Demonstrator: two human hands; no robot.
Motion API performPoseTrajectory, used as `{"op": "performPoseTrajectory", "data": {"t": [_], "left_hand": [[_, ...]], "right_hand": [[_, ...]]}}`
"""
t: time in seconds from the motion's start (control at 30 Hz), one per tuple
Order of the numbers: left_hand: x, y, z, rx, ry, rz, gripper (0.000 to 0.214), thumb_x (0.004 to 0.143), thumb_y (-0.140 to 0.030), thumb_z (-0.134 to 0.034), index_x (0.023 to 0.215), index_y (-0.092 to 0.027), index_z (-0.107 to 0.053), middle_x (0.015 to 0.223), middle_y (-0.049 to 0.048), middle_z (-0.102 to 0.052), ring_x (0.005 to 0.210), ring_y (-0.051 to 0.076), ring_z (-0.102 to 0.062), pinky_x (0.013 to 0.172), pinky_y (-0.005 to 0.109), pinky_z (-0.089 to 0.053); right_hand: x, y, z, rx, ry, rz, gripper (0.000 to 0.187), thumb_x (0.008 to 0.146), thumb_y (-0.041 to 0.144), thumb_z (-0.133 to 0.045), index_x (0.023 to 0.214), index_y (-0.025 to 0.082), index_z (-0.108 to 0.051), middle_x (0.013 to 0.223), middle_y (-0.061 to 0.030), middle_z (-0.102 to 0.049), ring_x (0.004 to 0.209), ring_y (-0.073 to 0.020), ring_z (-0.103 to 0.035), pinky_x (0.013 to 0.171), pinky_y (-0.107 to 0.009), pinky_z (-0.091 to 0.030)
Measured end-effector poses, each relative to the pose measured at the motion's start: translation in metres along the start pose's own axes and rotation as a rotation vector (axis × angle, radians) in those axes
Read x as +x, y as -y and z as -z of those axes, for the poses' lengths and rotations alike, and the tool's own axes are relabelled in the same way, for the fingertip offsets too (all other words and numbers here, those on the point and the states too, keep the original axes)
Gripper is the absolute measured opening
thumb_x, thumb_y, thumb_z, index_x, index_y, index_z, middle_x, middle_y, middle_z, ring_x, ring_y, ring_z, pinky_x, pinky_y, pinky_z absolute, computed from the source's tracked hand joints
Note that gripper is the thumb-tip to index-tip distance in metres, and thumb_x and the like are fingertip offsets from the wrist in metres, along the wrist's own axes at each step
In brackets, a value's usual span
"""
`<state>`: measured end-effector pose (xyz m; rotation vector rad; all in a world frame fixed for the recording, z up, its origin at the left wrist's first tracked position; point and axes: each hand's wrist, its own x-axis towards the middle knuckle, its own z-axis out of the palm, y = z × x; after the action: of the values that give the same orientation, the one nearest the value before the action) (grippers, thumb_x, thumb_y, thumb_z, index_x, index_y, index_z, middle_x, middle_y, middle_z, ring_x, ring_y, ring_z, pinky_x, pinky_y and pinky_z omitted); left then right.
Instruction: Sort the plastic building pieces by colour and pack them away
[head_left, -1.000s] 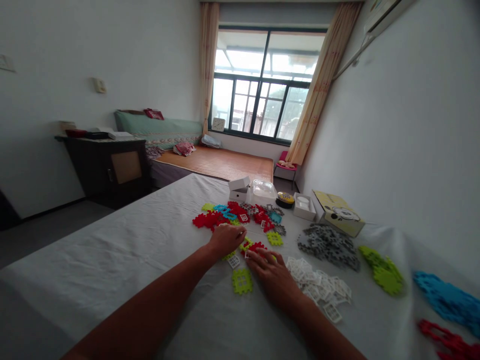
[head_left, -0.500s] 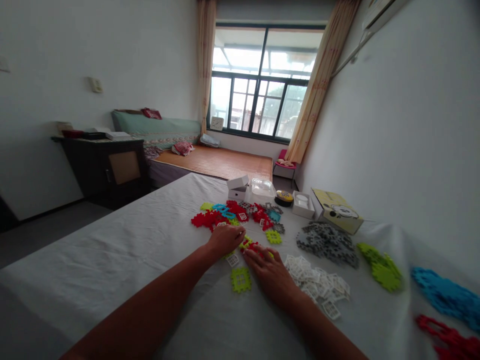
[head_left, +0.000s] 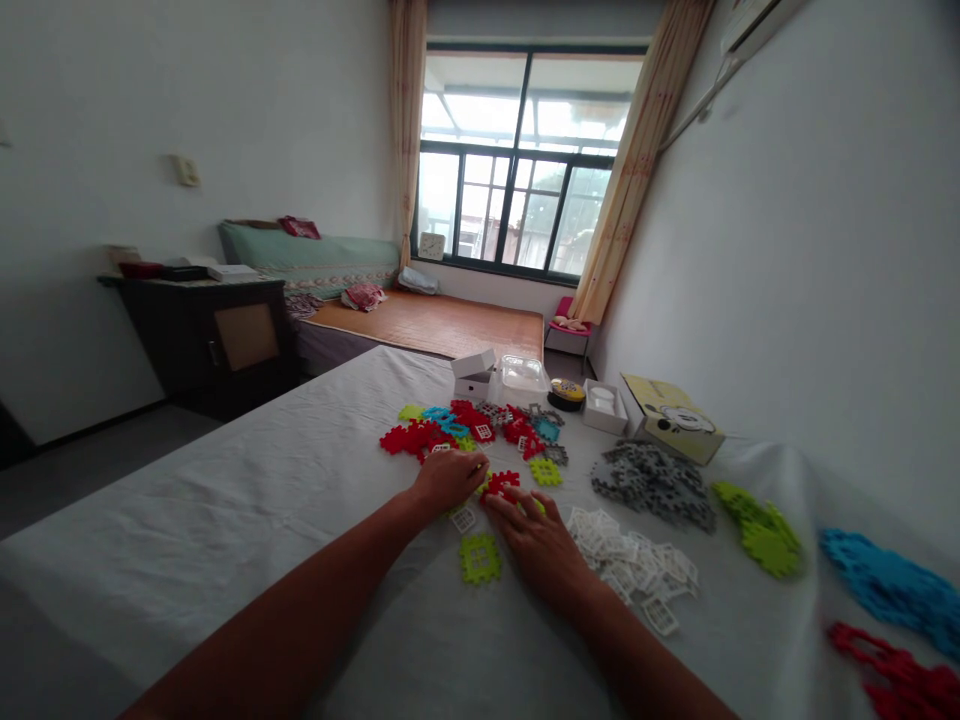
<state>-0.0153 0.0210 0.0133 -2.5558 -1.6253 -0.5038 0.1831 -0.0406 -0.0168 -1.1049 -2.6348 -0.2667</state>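
Observation:
My left hand [head_left: 452, 478] is closed, its fingertips pinching a yellow-green interlocking building piece [head_left: 484, 483] that is mostly covered. Right beside it, a red notched building piece [head_left: 504, 482] lies between both hands. The fingers of my right hand [head_left: 538, 535] curl over the near side of the red piece, and some yellow-green shows beneath them. A white window-shaped insert [head_left: 463, 519] lies by my left wrist. Closer to me is a square yellow-green piece [head_left: 480, 558] with a window grid in its middle.
Mixed red pieces [head_left: 416, 438] lie beyond the hands. On the right are piles of white inserts [head_left: 637, 565], grey pieces [head_left: 652, 487], green pieces [head_left: 761, 530], blue pieces [head_left: 892, 585] and red pieces [head_left: 900, 675]. Boxes, including a yellow box [head_left: 671, 418], line the far table edge.
The red piece between the hands shows more and its notched far edge stands out, while less of the yellow-green piece is visible. Both hands stay nearly in place; the view shifts slightly.

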Motion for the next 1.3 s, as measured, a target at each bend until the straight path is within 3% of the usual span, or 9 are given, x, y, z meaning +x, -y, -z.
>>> {"op": "performPoseTrajectory", "data": {"t": [0.2,0.33,0.4,0.5,0.57,0.77,1.0,1.17,1.3], "left_hand": [[0.000,0.002,0.000,-0.003,-0.009,0.022,0.030,0.092,-0.036,-0.041,0.085,-0.026,-0.068,0.084,0.0031,-0.073,0.076,0.019,-0.066,0.066,0.024,-0.041],[0.000,0.001,0.001,-0.008,-0.007,0.019,0.030,0.092,-0.036,-0.040,0.084,-0.026,-0.067,0.083,0.0030,-0.073,0.076,0.019,-0.066,0.066,0.025,-0.041],[0.000,0.001,0.002,-0.005,-0.001,0.011,0.031,0.092,-0.037,-0.040,0.084,-0.025,-0.067,0.083,0.0031,-0.072,0.076,0.019,-0.066,0.065,0.025,-0.040],[0.000,0.001,0.002,0.002,0.005,0.017,0.031,0.092,-0.037,-0.040,0.085,-0.026,-0.067,0.084,0.0032,-0.072,0.076,0.019,-0.066,0.065,0.025,-0.040],[0.000,0.001,0.001,0.004,0.006,0.018,0.031,0.092,-0.037,-0.040,0.085,-0.026,-0.067,0.084,0.0031,-0.072,0.077,0.019,-0.066,0.064,0.025,-0.040],[-0.001,0.001,0.002,0.003,-0.002,0.001,0.030,0.092,-0.036,-0.040,0.082,-0.025,-0.066,0.081,0.0032,-0.072,0.075,0.019,-0.066,0.063,0.025,-0.039],[0.000,0.001,0.000,0.007,-0.003,0.001,0.031,0.092,-0.037,-0.040,0.083,-0.025,-0.066,0.080,0.0031,-0.072,0.074,0.019,-0.066,0.063,0.025,-0.039],[0.000,0.004,-0.003,0.025,-0.001,0.002,0.031,0.092,-0.038,-0.040,0.084,-0.025,-0.067,0.082,0.0033,-0.072,0.076,0.020,-0.066,0.062,0.025,-0.039],[0.001,0.006,-0.001,0.031,-0.001,0.004,0.030,0.092,-0.036,-0.040,0.087,-0.027,-0.068,0.085,0.0023,-0.073,0.078,0.020,-0.066,0.064,0.025,-0.039]], "right_hand": [[-0.001,-0.005,0.001,0.020,-0.057,-0.064,0.053,0.091,0.006,-0.036,0.140,0.026,-0.039,0.142,-0.0029,-0.047,0.133,-0.0207,-0.035,0.106,-0.039,-0.026],[0.000,-0.004,0.000,0.055,0.002,-0.061,0.050,0.093,0.012,-0.038,0.138,0.032,-0.041,0.142,0.0016,-0.047,0.134,-0.0199,-0.033,0.106,-0.039,-0.026],[0.001,-0.003,-0.002,0.050,0.043,-0.128,0.048,0.094,0.017,-0.039,0.139,0.033,-0.040,0.143,0.0020,-0.046,0.133,-0.0216,-0.033,0.104,-0.040,-0.029],[0.002,-0.004,-0.007,0.023,0.050,-0.321,0.047,0.093,0.024,-0.041,0.141,0.026,-0.039,0.144,-0.0026,-0.045,0.132,-0.0250,-0.035,0.099,-0.040,-0.034],[0.002,-0.006,-0.009,0.004,0.015,-0.365,0.049,0.093,0.027,-0.041,0.142,0.023,-0.038,0.144,-0.0046,-0.044,0.132,-0.0249,-0.034,0.100,-0.040,-0.033],[0.005,-0.005,-0.009,0.015,-0.038,-0.195,0.040,0.095,0.030,-0.042,0.135,0.030,-0.045,0.138,-0.0026,-0.052,0.131,-0.0222,-0.038,0.102,-0.039,-0.030],[0.005,0.001,0.001,0.140,-0.089,-0.027,0.022,0.092,0.025,-0.052,0.112,0.030,-0.061,0.110,0.0011,-0.070,0.114,-0.0185,-0.053,0.096,-0.036,-0.031],[0.005,-0.007,0.011,0.270,-0.266,-0.116,0.020,0.093,0.028,-0.049,0.103,0.030,-0.066,0.103,-0.0002,-0.072,0.111,-0.0203,-0.055,0.094,-0.037,-0.035],[-0.011,-0.046,0.030,0.440,-0.331,-0.310,0.026,0.093,0.034,-0.046,0.105,0.024,-0.066,0.094,-0.0049,-0.072,0.090,-0.0197,-0.063,0.082,-0.033,-0.045]]}}
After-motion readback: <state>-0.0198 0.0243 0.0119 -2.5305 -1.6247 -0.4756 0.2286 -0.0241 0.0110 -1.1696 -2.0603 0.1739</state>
